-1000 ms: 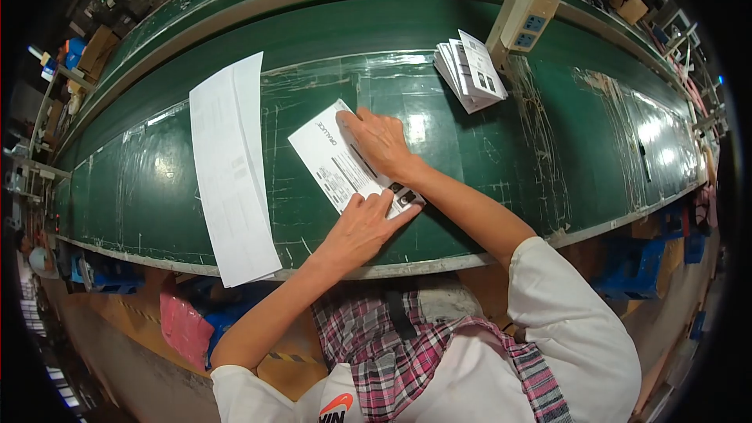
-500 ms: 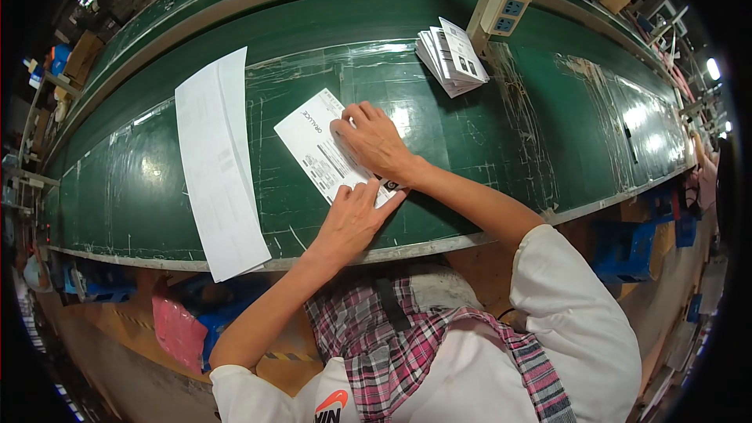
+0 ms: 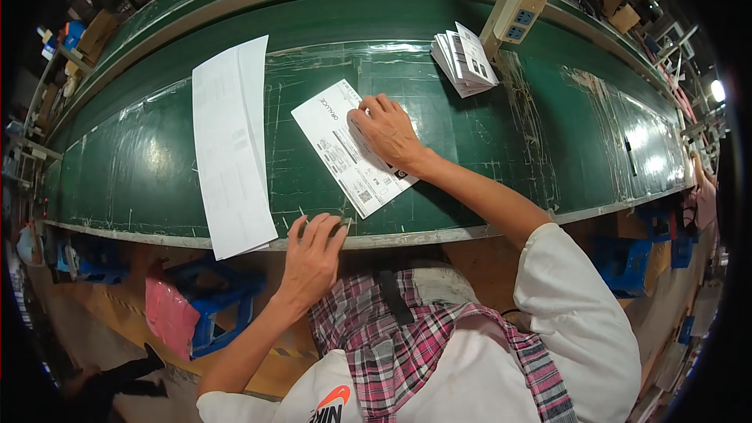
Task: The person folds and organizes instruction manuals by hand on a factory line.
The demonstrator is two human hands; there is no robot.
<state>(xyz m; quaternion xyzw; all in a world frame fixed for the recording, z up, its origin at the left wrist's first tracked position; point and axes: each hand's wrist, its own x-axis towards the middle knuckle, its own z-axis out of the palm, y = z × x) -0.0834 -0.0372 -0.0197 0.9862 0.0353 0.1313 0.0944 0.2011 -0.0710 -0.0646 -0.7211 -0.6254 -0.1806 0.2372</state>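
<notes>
A printed white sheet (image 3: 342,145), folded flat, lies slanted on the green table. My right hand (image 3: 388,131) presses on its upper right side, fingers curled against the paper. My left hand (image 3: 312,257) is off the paper at the table's front edge, palm down, its fingers bent and a little apart with nothing seen in them. To the left lies a stack of long white sheets (image 3: 227,149), its lower end over the front edge. A pile of folded printed papers (image 3: 464,61) sits at the back, right of centre.
A metal post with a socket box (image 3: 519,14) rises behind the folded pile. Under the table are a blue stool (image 3: 223,301) with a pink cover (image 3: 170,313) and blue crates (image 3: 623,262). Part of a person in pink (image 3: 703,196) shows at the far right.
My left hand has come off the sheet's lower corner and moved down and left to the table edge. My right hand stays on the sheet. The whole view has shifted slightly.
</notes>
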